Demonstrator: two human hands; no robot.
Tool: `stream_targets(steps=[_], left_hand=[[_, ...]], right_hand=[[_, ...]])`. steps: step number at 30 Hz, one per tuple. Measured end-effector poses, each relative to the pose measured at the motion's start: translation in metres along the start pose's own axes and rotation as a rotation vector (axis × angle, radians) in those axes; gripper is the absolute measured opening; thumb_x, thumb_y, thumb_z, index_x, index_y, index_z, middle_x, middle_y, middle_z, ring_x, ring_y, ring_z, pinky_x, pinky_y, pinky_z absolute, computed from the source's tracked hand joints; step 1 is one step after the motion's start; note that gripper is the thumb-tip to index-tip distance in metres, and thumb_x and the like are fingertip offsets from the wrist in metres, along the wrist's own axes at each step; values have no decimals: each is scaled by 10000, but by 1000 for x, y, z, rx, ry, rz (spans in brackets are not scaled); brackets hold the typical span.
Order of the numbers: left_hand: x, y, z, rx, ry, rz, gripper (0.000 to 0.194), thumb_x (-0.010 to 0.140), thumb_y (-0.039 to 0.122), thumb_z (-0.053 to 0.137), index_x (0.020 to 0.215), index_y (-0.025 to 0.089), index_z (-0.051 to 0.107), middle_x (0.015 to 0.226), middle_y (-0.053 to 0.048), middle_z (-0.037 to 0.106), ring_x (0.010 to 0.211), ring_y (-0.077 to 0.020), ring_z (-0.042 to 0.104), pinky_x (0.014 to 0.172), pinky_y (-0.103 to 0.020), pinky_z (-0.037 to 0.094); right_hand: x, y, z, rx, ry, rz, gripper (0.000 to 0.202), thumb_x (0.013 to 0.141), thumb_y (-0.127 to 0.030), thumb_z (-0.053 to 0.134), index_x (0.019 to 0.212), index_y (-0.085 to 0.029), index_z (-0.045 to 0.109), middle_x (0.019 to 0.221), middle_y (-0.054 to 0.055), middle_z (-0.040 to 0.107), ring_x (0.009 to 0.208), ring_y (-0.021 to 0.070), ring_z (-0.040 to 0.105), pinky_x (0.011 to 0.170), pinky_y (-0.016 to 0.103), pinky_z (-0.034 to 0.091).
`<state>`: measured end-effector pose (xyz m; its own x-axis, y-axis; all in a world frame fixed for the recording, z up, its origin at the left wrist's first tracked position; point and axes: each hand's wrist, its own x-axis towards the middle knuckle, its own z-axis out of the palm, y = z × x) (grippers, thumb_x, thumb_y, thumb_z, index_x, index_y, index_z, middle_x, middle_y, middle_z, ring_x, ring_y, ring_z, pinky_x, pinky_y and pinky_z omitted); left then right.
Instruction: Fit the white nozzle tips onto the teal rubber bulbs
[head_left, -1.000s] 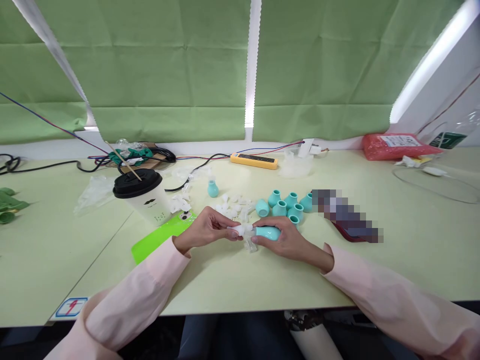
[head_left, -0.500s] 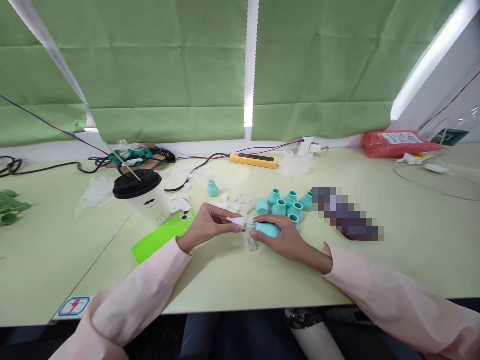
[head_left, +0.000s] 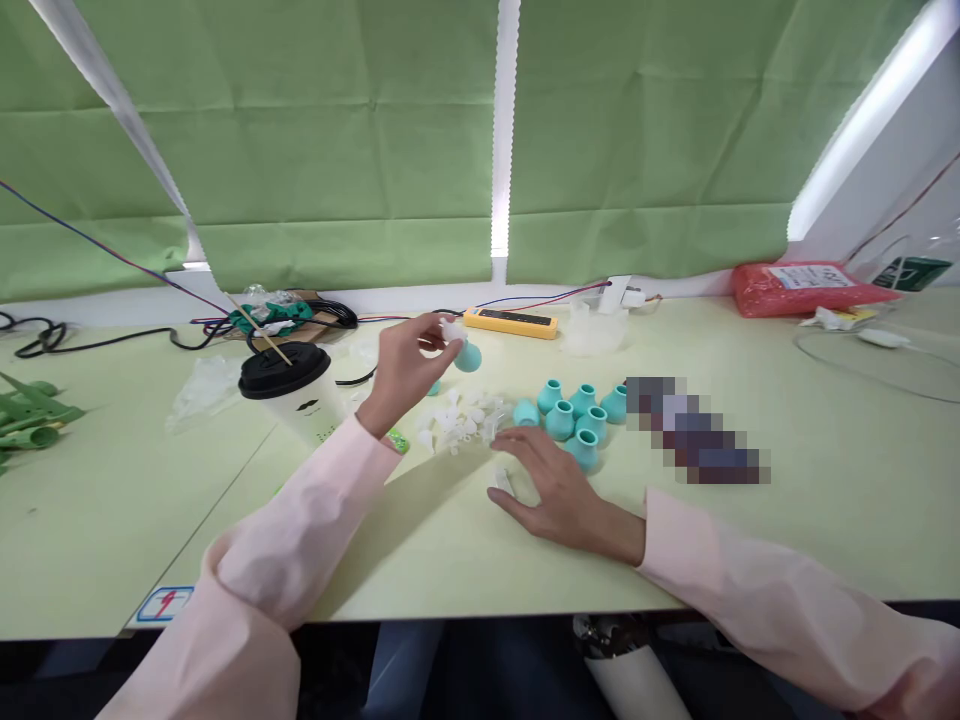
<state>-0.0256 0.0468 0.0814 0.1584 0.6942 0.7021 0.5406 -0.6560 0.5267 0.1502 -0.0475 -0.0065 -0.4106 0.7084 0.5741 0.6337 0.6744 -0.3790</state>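
My left hand (head_left: 409,365) is raised over the table with its fingers pinched on the white-clear nozzle of a turquoise bulb syringe (head_left: 467,357). The bulb hangs below the fingertips. Lower and to the right, my right hand (head_left: 561,500) holds nothing, thumb and fingers apart. Between thumb and fingers lies a clear plastic piece (head_left: 502,482) on the table. Several small white tips (head_left: 454,420) are scattered left of this hand. Beyond it stand several open turquoise bulbs (head_left: 559,420), and one bulb (head_left: 526,413) lies on its side. Another turquoise bulb (head_left: 434,387) is mostly hidden behind my left hand.
A white cup with a black lid (head_left: 285,370) and stick stands left of my left forearm. A phone in a green case (head_left: 399,440) is mostly covered by that arm. At the back are a yellow device (head_left: 511,323), cables and a red package (head_left: 810,288).
The hands have parted. My left hand has carried the bulb syringe up and away from me. My right hand has let go of the bulb and opened lower down.
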Motion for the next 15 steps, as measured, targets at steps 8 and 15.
stream_targets(steps=[8, 15], left_hand=[[26, -38, 54, 451, -195, 56, 467, 708, 121, 439, 1165, 113, 340, 683, -41, 584, 651, -175, 536, 626, -280, 413], [27, -47, 62, 561, -386, -102, 396, 728, 119, 403, 1121, 159, 372, 762, -81, 551, 739, -211, 530, 637, -306, 403]], right_hand=[[-2, 3, 4, -204, -185, -68, 301, 746, -325, 483, 997, -159, 493, 975, 98, 506, 884, 222, 470, 688, 357, 443], [-1, 5, 5, -225, -229, -54, 260, 763, -327, 460, 963, -171, 518, 924, 83, 523, 832, 199, 495, 666, 331, 436]])
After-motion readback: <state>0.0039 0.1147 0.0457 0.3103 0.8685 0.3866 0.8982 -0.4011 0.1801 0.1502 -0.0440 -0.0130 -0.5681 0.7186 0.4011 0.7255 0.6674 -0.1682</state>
